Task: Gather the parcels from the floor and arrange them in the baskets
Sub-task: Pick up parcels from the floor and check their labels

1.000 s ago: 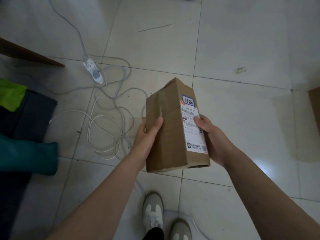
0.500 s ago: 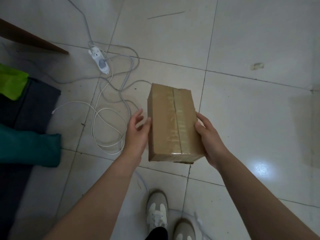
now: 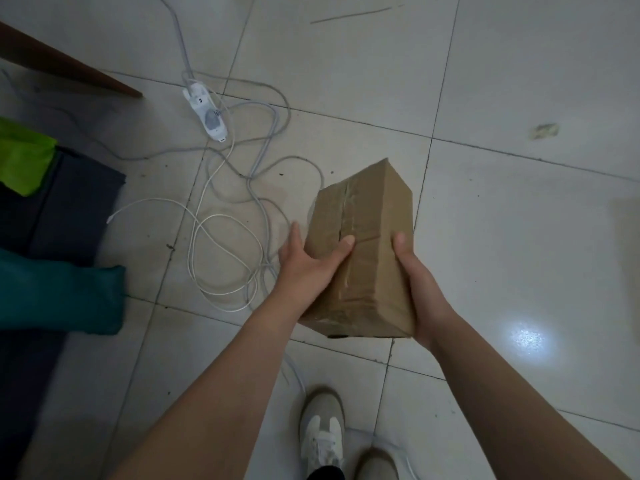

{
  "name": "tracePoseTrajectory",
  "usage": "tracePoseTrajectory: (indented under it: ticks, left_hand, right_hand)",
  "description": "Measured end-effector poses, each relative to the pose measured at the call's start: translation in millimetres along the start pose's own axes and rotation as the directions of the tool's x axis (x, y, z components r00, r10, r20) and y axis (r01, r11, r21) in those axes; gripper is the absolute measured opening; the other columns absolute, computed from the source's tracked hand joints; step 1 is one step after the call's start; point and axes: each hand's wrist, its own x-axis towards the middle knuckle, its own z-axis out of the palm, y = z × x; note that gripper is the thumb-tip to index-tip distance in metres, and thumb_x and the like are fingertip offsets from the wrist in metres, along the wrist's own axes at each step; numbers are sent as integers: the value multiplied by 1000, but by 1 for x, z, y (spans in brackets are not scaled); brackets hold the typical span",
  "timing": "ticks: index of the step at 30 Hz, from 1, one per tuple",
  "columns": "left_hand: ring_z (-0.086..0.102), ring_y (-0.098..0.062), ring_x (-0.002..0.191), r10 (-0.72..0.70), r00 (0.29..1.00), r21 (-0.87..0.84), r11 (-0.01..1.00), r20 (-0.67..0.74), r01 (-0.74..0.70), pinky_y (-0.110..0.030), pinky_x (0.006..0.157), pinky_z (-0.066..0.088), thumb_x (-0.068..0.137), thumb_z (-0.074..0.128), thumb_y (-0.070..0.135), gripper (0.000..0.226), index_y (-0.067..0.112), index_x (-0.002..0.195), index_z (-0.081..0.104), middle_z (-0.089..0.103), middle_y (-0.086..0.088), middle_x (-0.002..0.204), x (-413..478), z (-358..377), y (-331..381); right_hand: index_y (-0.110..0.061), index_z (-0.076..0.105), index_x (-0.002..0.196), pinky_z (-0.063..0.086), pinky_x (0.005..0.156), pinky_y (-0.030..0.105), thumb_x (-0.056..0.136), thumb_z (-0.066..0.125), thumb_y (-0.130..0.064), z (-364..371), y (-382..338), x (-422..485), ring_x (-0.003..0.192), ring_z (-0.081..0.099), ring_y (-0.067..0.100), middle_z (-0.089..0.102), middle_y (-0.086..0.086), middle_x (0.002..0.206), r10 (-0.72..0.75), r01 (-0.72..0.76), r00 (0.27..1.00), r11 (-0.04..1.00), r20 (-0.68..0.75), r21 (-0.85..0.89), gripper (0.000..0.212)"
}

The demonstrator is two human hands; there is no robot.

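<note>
While the left hand [image 3: 308, 268] cups the near left side of the cardboard parcel [image 3: 363, 251] with its thumb laid across the taped top, the right hand [image 3: 420, 289] clasps the opposite side, thumb on the upper edge and fingers hidden beneath, so both hands are closed on the one box and it hangs in the air above the tiled floor [image 3: 519, 220], clear of it. The parcel's long axis runs away from the person, its far end tipped slightly up and to the right, its near end just ahead of the wrists; the two hands sit about level on it, neither plainly nearer. The tape seam runs lengthwise between the thumbs. Just to the left, on the floor, lies a loose tangle of white cable [image 3: 221, 251] leading to a power strip [image 3: 207, 114], and further left a heap of dark, teal and green cloth [image 3: 59, 292]. The person's shoes [image 3: 322, 434] stand directly below. No basket shows anywhere in view, so I judge the parcel must be carried off lengthwise, stepping clear of the cable
</note>
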Motion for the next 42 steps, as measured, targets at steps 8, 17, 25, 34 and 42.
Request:
tracePoseTrajectory:
  ticks: [8,17,25,34,42]
  left_hand:
    - [53,-7,102,-20,981,-143,990,-191,-7,-25,87,43,69,77,60,89,28,141,36,56,10,127,55,20,-34]
    - [51,-17,120,-76,996,-182,981,-47,66,-39,104,41,75,40,86,81,33,135,49,50,7,131,114,45,-83]
    - [64,-14,96,-178,967,-484,840,183,246,-27,80,50,93,22,73,65,32,127,59,69,2,107,91,24,-83]
    - [65,-17,108,-6,1000,-670,743,-31,-16,-35,97,50,94,25,69,61,34,128,61,69,2,118,-23,-84,51]
    - [66,-17,109,215,933,-682,638,-290,-359,-41,98,51,87,36,72,61,30,118,67,73,1,112,-292,-218,152]
  right_hand:
    - [-32,50,139,51,100,47,77,45,-85,-6,33,69,115,64,16,64,-4,130,-178,132,973,953,-147,-273,82]
    - [-30,65,122,50,101,43,97,17,-67,-38,114,133,107,68,19,74,-4,110,-32,32,969,999,-244,-2,66]
    - [-30,67,110,53,94,40,100,20,-62,-25,94,115,95,72,14,77,-7,96,-59,55,986,998,-153,-31,57]
    - [-36,76,94,54,93,41,99,22,-63,74,-62,10,90,73,12,77,-5,96,-225,228,974,958,35,-174,61]
    - [-30,77,99,49,100,46,99,26,-62,211,-191,-224,98,69,22,74,3,103,-351,442,864,872,360,-210,60]
